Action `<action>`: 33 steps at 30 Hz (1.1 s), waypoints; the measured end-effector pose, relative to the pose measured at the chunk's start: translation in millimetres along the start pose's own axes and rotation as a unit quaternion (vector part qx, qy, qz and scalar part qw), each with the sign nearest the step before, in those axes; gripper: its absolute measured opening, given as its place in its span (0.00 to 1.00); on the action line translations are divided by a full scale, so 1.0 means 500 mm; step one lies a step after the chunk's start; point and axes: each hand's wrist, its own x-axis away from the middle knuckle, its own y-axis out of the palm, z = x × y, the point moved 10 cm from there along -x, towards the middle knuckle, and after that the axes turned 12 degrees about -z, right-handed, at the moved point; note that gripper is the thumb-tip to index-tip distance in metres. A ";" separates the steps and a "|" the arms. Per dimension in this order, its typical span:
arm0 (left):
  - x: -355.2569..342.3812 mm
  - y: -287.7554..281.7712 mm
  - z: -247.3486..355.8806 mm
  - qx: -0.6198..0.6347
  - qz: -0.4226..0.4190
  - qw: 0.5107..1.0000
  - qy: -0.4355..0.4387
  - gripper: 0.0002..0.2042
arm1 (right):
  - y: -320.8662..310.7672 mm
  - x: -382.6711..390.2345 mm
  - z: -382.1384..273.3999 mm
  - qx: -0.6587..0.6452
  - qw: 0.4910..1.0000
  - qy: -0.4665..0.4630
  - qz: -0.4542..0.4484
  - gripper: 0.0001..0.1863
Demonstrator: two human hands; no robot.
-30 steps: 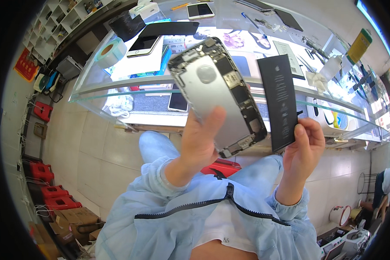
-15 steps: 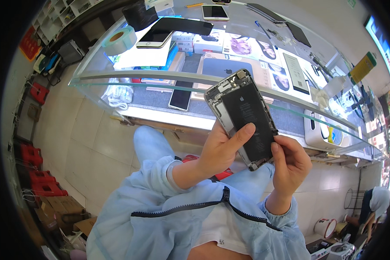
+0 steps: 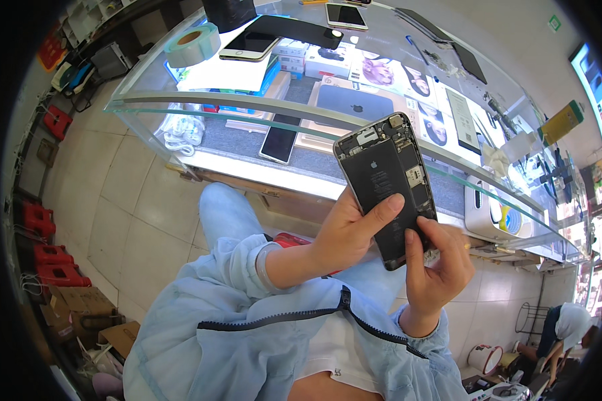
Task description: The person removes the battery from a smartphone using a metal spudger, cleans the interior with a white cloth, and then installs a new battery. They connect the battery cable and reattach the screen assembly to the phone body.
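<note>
An opened phone is tilted in front of me, screen off, its inner parts bare. Along its left side lies a black battery; circuit board parts show to the right of it. My left hand grips the housing from the left, thumb pressed on the battery's face and fingers hidden behind. My right hand is at the phone's lower right, index finger and thumb close together against it. Whether these fingertips pinch the rim or only the battery's edge, I cannot tell.
Just beyond the phone stands a glass counter with boxes and a dark phone inside. On top are a tape roll, a white-framed phone, and a black panel. Another person bends down at the far right.
The battery now sits along the housing's left side, where a silver area showed before; board parts are uncovered on the right. My right fingers have shifted inward over the phone's lower part.
</note>
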 end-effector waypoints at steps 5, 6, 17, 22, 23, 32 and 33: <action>-0.007 0.011 0.010 0.016 0.001 1.000 0.005 0.18 | -0.005 -0.001 -0.015 0.040 0.999 -0.012 0.010 0.13; -0.007 0.012 0.010 0.005 -0.011 1.000 0.007 0.20 | -0.005 -0.001 -0.016 0.045 0.999 -0.012 0.013 0.13; -0.002 0.008 0.018 0.051 0.033 0.998 -0.020 0.19 | 0.005 0.019 0.037 -0.130 0.991 0.024 0.029 0.35; -0.006 0.006 0.033 0.037 0.061 0.997 -0.006 0.14 | 0.072 0.047 0.091 -0.381 0.912 0.146 -0.028 0.39; -0.005 0.005 0.032 0.040 0.067 0.997 -0.008 0.14 | 0.069 0.044 0.090 -0.382 0.913 0.141 -0.016 0.37; -0.009 -0.008 0.066 -0.090 0.030 0.995 -0.011 0.12 | 0.082 0.029 0.086 -0.472 0.868 0.148 -0.049 0.32; -0.011 -0.007 0.068 -0.099 0.028 0.995 -0.012 0.12 | 0.079 0.027 0.091 -0.477 0.865 0.149 -0.049 0.30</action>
